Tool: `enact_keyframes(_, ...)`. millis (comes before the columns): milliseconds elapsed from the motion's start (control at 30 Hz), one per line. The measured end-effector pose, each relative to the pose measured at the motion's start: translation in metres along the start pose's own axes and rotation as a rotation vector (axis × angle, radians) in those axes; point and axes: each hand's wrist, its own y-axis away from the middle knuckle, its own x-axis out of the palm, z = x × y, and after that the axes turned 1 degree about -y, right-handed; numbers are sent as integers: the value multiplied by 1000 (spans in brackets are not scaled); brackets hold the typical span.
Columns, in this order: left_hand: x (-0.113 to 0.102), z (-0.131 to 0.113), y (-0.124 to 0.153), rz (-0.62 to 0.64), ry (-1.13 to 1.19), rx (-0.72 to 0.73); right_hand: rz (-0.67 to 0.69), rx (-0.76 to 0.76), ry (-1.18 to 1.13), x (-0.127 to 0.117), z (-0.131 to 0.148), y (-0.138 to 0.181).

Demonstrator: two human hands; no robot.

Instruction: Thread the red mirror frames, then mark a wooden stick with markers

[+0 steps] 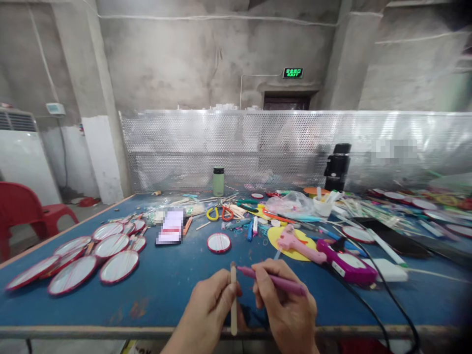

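Near the front edge of the blue table, my left hand (210,307) pinches a flat wooden craft stick (233,317), held upright. Its upper end looks dark. My right hand (285,305) grips a pink marker pen (283,283), with the tip pointing left at the stick's top; whether it touches cannot be made out. Beyond the hands lies a small round white disc with a red rim (219,243). To the right, a pink glue gun (300,246) rests partly on a yellow disc (276,238).
Several red-rimmed round discs (120,267) lie at left, near a phone (170,227). Pliers (213,214), pens and sticks clutter the middle. A green tumbler (219,183) and a black flask (337,167) stand at the back. A purple box (348,264) and black cables (387,290) occupy the right.
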Motion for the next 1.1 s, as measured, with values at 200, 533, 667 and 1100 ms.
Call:
enact_keyframes(200, 0, 7, -1, 6, -11, 46, 6, 17, -32, 2, 0, 1)
enact_keyframes(533, 1, 5, -1, 6, -16, 34, 57, -48, -8, -1, -4, -1)
enact_keyframes(667, 2, 5, -1, -9, -14, 42, 77, -37, 1, -1, -4, 0)
enact_keyframes(1100, 1, 2, 0, -11, -39, 34, 118, -71, 2, -2, -8, -2)
